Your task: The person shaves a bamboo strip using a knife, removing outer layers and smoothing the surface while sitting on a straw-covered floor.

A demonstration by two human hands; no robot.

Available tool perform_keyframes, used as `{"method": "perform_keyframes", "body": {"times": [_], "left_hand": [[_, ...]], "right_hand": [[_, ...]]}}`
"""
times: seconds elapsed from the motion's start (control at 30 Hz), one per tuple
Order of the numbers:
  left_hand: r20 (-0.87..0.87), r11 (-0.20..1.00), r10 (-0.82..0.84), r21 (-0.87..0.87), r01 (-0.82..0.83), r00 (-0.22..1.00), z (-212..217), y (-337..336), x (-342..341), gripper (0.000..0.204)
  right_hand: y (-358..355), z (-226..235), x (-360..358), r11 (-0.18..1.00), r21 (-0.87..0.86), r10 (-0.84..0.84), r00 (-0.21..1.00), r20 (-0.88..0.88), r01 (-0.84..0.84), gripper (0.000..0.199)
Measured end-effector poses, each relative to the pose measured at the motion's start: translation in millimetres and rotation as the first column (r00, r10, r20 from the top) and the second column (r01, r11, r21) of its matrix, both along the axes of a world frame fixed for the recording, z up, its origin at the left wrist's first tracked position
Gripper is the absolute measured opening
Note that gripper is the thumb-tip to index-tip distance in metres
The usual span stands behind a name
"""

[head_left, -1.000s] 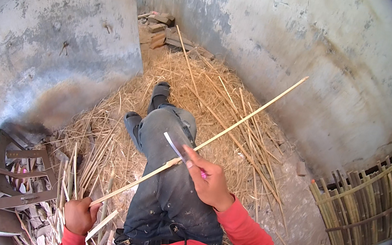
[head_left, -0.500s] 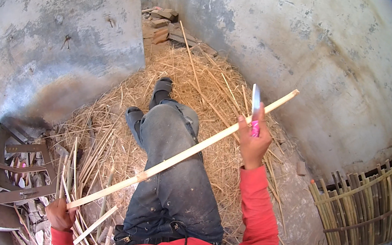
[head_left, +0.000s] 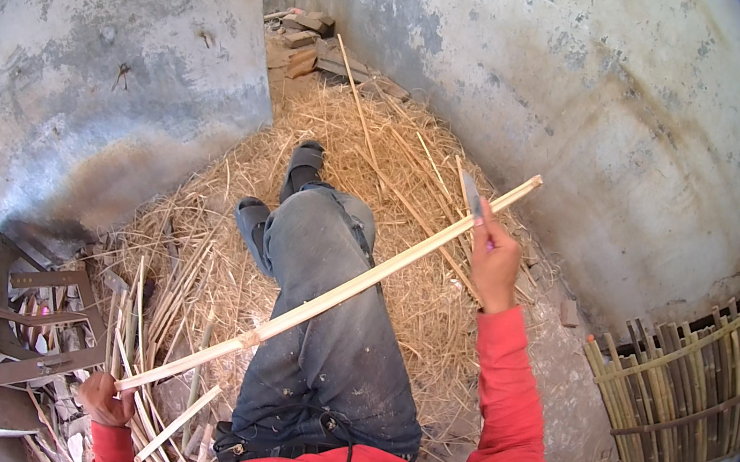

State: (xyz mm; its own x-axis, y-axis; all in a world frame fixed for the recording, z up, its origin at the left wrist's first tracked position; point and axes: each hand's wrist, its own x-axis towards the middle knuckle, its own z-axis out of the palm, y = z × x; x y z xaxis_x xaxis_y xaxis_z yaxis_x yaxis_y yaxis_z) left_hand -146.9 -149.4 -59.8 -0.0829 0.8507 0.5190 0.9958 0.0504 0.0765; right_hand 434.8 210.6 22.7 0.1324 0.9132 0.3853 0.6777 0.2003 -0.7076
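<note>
A long pale bamboo strip [head_left: 345, 290] slants across my thighs, its far end raised to the right. My left hand [head_left: 104, 400] is closed round its near end at the lower left. In my right hand [head_left: 496, 266] is a knife [head_left: 470, 194], its blade pointing up and left beside the strip's far part. The fingers of that hand hide most of the handle, though a bit of pink shows. Whether the blade touches the strip I cannot tell.
Shavings [head_left: 405, 321] cover the floor around my legs. Loose strips [head_left: 178, 426] lie at the lower left, near a dark metal frame [head_left: 46, 318]. A slatted bamboo panel [head_left: 692, 394] leans at the right wall. Bricks [head_left: 302, 61] are piled in the far corner.
My right hand has shifted slightly down and right, and the knife blade now tilts more to the left. The strip and my left hand have moved a little to the left.
</note>
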Motion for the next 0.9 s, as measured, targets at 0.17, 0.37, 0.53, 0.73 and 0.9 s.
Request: {"method": "perform_keyframes", "body": {"times": [0.17,0.37,0.53,0.73,0.9], "left_hand": [[0.011,0.998,-0.015,0.056,0.015,1.0,6,13,5,0.07],[0.04,1.0,-0.018,-0.003,0.018,0.999,13,11,6,0.067],[0.051,0.999,-0.046,0.032,0.044,0.998,13,15,15,0.065],[0.1,0.998,-0.059,0.031,0.056,0.993,16,14,20,0.065],[0.089,0.999,-0.048,0.017,0.047,0.995,17,13,28,0.065]], "right_hand": [[-16,-30,-27,0.97,0.225,0.111,0.992,-0.056,-0.096,0.038],[-30,-18,-30,0.991,0.073,0.126,0.971,-0.203,-0.113,0.04],[-27,-27,-25,0.977,0.168,0.163,0.967,-0.193,-0.131,0.039],[-43,-24,-32,0.984,0.089,0.173,0.956,-0.237,-0.156,0.04],[-64,-29,-48,0.959,0.078,0.284,0.925,-0.252,-0.273,0.04]]}}
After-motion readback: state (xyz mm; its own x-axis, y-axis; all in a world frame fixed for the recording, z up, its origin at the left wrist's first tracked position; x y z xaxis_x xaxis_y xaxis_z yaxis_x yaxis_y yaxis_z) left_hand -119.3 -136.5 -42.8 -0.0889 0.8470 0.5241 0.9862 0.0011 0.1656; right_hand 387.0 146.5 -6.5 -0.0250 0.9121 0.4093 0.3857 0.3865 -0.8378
